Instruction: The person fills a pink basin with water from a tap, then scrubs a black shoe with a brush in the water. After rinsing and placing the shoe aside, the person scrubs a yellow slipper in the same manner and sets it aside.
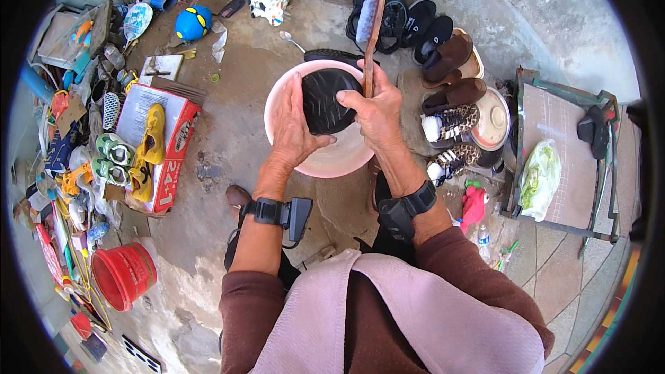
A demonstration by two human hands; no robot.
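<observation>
A black shoe (331,101) with a grooved sole turned up is held over a pink plastic basin (332,170). My left hand (292,130) grips it along its left side, fingers pointing away and thumb at the near edge. In my right hand (380,109) is a wooden-handled scrub brush (371,36), upright, its pale bluish bristles facing left. The right thumb also rests against the sole. Just beyond the basin's far rim lies another dark shoe (332,55), partly hidden. Whether the basin holds water I cannot tell.
Several shoes (451,98) line the right side, beside a low table (558,98) bearing a bag of greens (540,179). On the left are a red-and-white carton (171,166) with shoes on top, a red bucket (124,275) and heaped clutter. A metal spoon (291,40) lies beyond the basin.
</observation>
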